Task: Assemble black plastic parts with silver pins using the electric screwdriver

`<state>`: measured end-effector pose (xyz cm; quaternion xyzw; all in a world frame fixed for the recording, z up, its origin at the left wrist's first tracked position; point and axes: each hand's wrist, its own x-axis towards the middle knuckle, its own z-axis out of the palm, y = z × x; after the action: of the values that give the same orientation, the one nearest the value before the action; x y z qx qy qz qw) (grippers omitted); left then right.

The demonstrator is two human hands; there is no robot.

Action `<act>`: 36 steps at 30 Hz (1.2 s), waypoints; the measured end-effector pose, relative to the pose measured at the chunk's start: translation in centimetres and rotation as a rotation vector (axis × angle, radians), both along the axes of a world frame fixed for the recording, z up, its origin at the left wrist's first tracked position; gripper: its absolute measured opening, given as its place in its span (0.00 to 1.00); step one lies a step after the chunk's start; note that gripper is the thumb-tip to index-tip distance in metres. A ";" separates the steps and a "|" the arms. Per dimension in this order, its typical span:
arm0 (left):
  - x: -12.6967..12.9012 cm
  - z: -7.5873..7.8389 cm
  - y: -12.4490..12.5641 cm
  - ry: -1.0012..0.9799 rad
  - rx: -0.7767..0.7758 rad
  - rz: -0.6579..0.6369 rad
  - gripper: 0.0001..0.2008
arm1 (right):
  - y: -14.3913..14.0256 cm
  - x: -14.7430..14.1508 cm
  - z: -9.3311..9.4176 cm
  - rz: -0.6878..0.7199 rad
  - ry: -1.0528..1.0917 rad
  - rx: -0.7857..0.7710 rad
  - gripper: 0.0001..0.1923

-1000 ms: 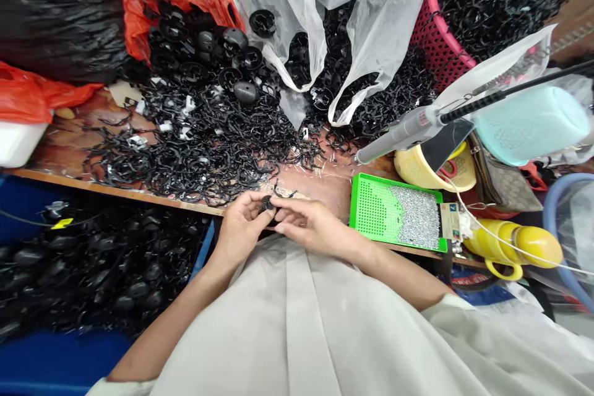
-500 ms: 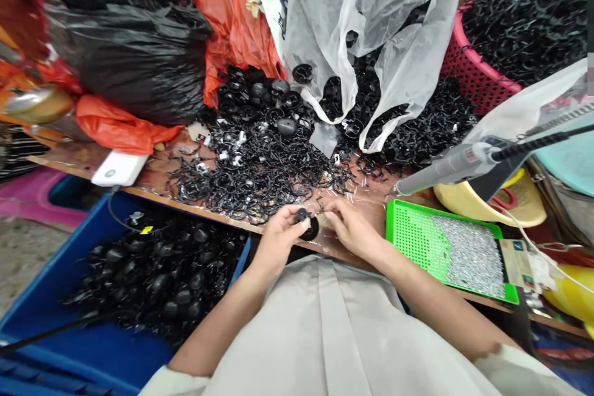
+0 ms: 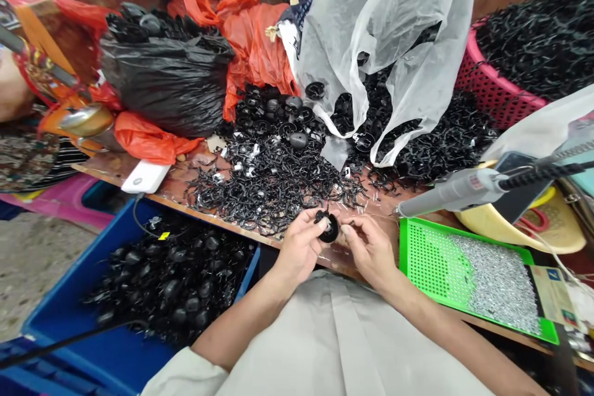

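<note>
My left hand (image 3: 301,246) is closed round a round black plastic part (image 3: 331,230), with a flat disc side turned to the right and a pale spot near its middle. Just right of it, my right hand (image 3: 371,252) pinches a small thin dark piece (image 3: 347,223) between thumb and forefinger, its tip at the disc's edge. Both hands are over the front edge of the wooden bench (image 3: 381,203). Beyond them lies a heap of small curved black pieces (image 3: 278,182), with white bits scattered in it.
On the right are a green tray (image 3: 420,260) of small silvery pieces, a grey electric screwdriver (image 3: 445,192) and a pink basket (image 3: 499,83). A blue crate (image 3: 60,288) of black parts stands lower left. Behind are a white plastic bag (image 3: 331,31) and a black bag (image 3: 167,83).
The view has swung left, so the scene sits further right. My right hand has brought the thin piece close against the round part, whose disc now faces more towards me.
</note>
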<state>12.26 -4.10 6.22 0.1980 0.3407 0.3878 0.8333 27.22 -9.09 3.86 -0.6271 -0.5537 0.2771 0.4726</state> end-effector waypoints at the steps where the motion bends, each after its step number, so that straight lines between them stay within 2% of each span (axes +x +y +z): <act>1: 0.0 0.0 -0.1 -0.003 -0.001 -0.022 0.15 | 0.1 0.2 0.1 -0.008 -0.052 0.023 0.06; 3: -0.1 -0.2 -0.2 0.028 0.019 -0.068 0.15 | 0.3 0.6 0.5 -0.053 -0.056 0.004 0.06; 5: -0.1 -0.4 -0.3 0.126 0.075 -0.099 0.15 | 0.5 0.9 1.0 -0.098 0.044 -0.058 0.08; 9: 0.2 -0.4 -0.3 0.324 0.224 -0.135 0.17 | 0.7 0.8 2.0 0.012 0.261 -0.160 0.10; 11: 0.3 -0.3 -0.1 0.376 0.268 -0.157 0.14 | 0.9 0.7 2.4 0.044 0.251 -0.167 0.09; 15: 0.5 -0.1 0.3 0.498 0.356 -0.165 0.10 | 1.5 1.1 3.0 -0.044 0.111 -0.102 0.10; 17: 0.6 0.0 0.5 0.540 0.353 -0.178 0.10 | 1.6 1.4 3.1 0.002 0.068 -0.107 0.11; 21: 0.9 -0.1 0.7 0.538 0.333 -0.264 0.11 | 1.4 1.6 2.8 0.129 -0.012 -0.127 0.11; 27: 1.0 -0.3 0.3 0.413 0.273 -0.328 0.15 | 0.9 1.5 2.2 0.092 -0.176 0.036 0.10; 33: 1.0 0.2 -0.1 0.501 0.349 -0.300 0.13 | 0.7 1.4 2.6 0.074 -0.087 -0.070 0.12; 36: 1.1 0.4 -0.3 0.444 0.330 -0.270 0.11 | 0.6 1.7 2.7 0.105 -0.071 -0.111 0.12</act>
<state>13.34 -4.35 6.60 0.4539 0.4173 0.2708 0.7392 28.91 -8.45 6.53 -0.6320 -0.5858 0.3094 0.4021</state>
